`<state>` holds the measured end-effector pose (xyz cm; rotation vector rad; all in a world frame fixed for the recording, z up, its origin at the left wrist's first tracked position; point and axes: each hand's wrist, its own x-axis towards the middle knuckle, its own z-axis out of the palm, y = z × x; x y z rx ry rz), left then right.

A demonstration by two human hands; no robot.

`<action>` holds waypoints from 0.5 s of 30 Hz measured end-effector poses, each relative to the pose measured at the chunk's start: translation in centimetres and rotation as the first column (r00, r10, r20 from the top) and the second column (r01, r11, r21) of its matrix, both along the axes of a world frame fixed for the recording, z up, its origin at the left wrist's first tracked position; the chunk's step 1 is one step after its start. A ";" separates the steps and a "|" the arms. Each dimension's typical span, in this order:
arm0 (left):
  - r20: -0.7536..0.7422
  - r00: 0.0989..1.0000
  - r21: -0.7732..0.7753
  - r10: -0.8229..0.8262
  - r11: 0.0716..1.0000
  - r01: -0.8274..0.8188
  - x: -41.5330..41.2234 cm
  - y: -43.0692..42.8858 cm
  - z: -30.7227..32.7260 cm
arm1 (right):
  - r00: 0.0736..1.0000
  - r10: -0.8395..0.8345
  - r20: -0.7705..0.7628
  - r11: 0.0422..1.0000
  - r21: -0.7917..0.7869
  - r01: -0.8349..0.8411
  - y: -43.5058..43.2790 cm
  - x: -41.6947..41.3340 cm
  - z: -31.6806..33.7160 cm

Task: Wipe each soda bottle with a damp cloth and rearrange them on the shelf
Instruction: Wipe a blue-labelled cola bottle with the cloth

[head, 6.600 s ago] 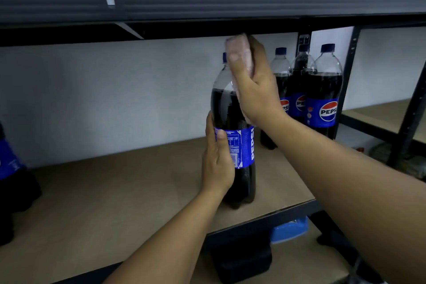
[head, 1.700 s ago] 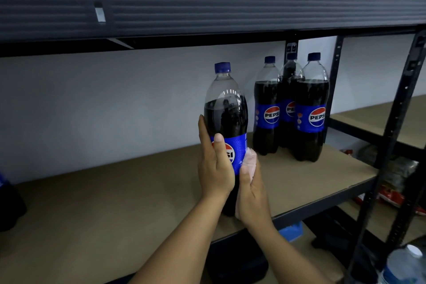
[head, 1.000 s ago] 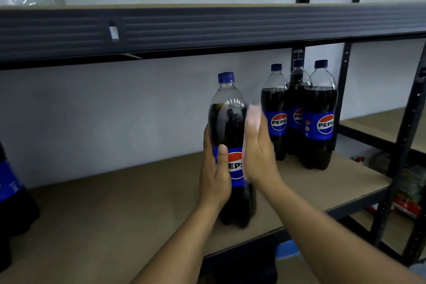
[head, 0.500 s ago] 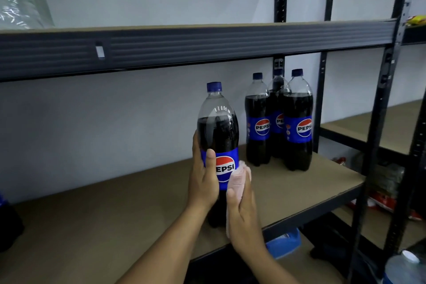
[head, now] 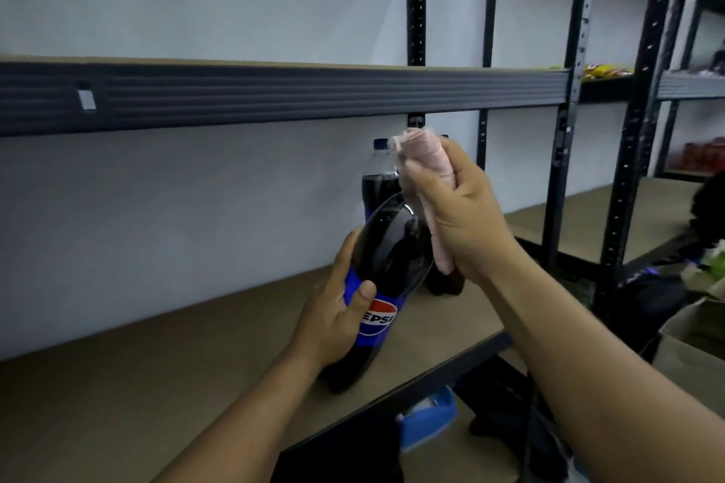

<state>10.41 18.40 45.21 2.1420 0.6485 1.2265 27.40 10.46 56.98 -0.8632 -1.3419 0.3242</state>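
A large Pepsi bottle (head: 386, 247) of dark soda with a blue label leans to the right, its base near the front edge of the brown shelf board (head: 164, 357). My left hand (head: 333, 310) grips it around the label. My right hand (head: 459, 216) holds a pink cloth (head: 425, 169) wrapped over the bottle's neck and cap, which are hidden. Behind them stand other Pepsi bottles (head: 378, 176), mostly covered by my right hand and the cloth.
A dark metal shelf beam (head: 274, 94) runs overhead. Black uprights (head: 565, 169) stand to the right, with another shelf unit beyond. A blue object (head: 427, 416) lies below the shelf. A cardboard box (head: 694, 341) sits at the lower right.
My right hand has risen with the cloth from the bottle's lower side to its neck and cap. The bottle now tilts to the right. The camera has moved closer and turned right.
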 end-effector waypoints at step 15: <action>-0.109 0.994 0.007 -0.031 0.999 0.032 1.4 0.6 0.3 | 0.998 0.031 -0.047 0.992 -0.121 -0.037 0.1 3.1 0.0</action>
